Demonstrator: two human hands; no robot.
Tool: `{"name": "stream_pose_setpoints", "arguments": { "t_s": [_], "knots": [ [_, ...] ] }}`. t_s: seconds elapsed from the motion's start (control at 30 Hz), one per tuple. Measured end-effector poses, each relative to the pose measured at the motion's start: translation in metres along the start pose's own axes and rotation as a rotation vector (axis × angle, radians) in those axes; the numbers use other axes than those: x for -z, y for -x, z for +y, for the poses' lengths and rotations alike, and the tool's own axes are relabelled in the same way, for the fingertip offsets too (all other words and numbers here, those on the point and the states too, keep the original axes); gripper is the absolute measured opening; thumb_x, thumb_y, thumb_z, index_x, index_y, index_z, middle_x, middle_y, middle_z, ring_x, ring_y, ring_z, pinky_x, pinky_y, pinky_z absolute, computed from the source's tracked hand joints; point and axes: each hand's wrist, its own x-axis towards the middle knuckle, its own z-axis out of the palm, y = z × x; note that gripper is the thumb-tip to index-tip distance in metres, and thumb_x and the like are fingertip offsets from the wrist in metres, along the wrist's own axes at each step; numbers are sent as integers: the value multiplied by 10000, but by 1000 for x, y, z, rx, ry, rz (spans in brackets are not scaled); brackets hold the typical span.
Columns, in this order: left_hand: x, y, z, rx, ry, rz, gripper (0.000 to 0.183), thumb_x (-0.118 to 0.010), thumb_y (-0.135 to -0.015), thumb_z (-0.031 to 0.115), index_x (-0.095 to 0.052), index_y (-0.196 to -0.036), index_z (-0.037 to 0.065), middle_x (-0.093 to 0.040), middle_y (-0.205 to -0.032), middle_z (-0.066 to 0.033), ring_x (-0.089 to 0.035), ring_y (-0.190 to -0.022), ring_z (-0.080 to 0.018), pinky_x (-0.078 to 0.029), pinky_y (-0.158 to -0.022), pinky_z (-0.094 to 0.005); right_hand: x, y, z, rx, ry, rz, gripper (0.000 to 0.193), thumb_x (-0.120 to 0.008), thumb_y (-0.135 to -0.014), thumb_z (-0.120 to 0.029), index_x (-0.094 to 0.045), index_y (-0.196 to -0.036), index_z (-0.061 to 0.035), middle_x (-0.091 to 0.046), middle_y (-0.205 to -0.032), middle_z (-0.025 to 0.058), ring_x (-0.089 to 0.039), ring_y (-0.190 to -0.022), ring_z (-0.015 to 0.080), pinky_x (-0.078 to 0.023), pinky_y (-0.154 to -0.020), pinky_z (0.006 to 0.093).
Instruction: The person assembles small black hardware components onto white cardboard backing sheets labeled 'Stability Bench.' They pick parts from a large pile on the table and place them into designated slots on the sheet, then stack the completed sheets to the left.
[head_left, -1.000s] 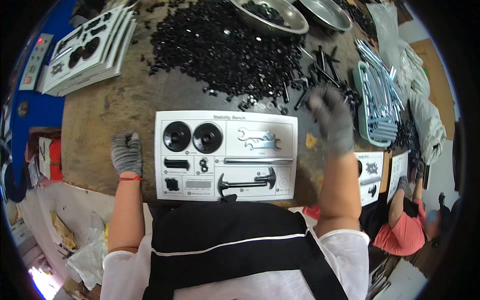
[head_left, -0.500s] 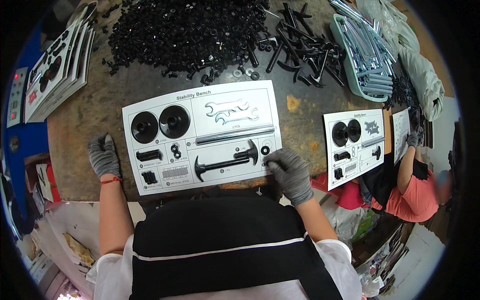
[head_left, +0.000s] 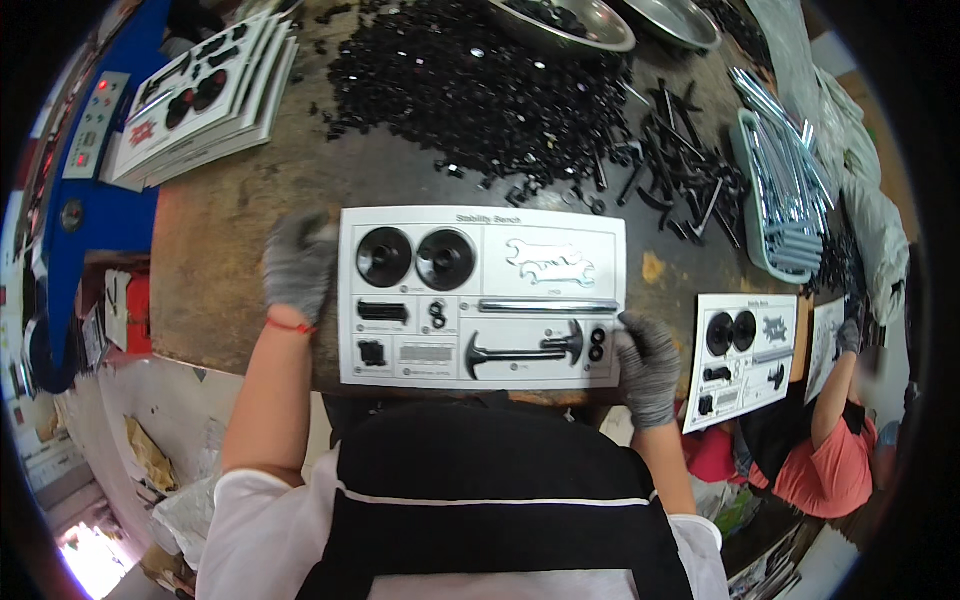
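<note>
Your left hand [head_left: 300, 268], in a grey knit glove with a red cord [head_left: 290, 320] at the wrist, is beside the left edge of the white layout card [head_left: 608, 250]; its fingers look bent, but whether they grip the edge you cannot tell from this view. Your right hand [head_left: 648, 370], gloved likewise, is at the card's near right corner, fingers curled toward the edge; pinch or mere touch, cannot tell. Card position: flat on the worktable [head_left: 215, 240], directly in front of you, between both hands. In its boxes: two black round discs [head_left: 384, 257] far left, silver open-ended wrenches [head_left: 550, 263] far right, a silver tube [head_left: 548, 306] below these, a long black T-handle [head_left: 518, 354] nearer you, two black rings [head_left: 596, 345] by the near right corner, black bolts [head_left: 383, 312] at left. Beyond the card: a heap of small black fasteners [head_left: 450, 100], then loose black T-handles [head_left: 690, 160] to its right and a pale green tray [head_left: 752, 230] of silver tubes. Stacked cards [head_left: 190, 95] lie far left; a second filled card [head_left: 745, 355] lies at right.
</note>
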Motion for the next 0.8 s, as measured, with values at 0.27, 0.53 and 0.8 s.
{"name": "stream_pose_setpoints", "arguments": {
  "t_s": [0.27, 0.53, 0.8],
  "knots": [
    [-78, -98, 99, -81, -379, -553, 403, -687, -856, 367, -631, -1206, 175, -662, -1140, -120, -628, -1074, -320, -494, -928, -420, -105, -123, -73, 355, 730, -295, 266, -623, -903, -223, -643, -1145, -115, -630, -1077, 146, -641, -971, 326, -520, -855, 429],
    [-69, -96, 70, -54, -236, -553, 299, -677, -859, 318, -662, -1080, 116, -678, -1063, -150, -650, -980, -315, -503, -868, -424, -156, -165, -72, 349, 872, -386, 214, -577, -926, -258, -646, -1020, -79, -649, -1071, 150, -638, -994, 339, -517, -837, 449],
    [-83, -101, 85, 6, -120, -591, 301, -661, -861, 381, -715, -1021, 132, -702, -1008, -125, -664, -927, -326, -521, -828, -422, -117, -155, -42, 102, 127, -201, 138, -600, -969, -155, -594, -1021, -27, -624, -801, 33, -589, -693, 82, -482, -592, 247]
  ]
}}
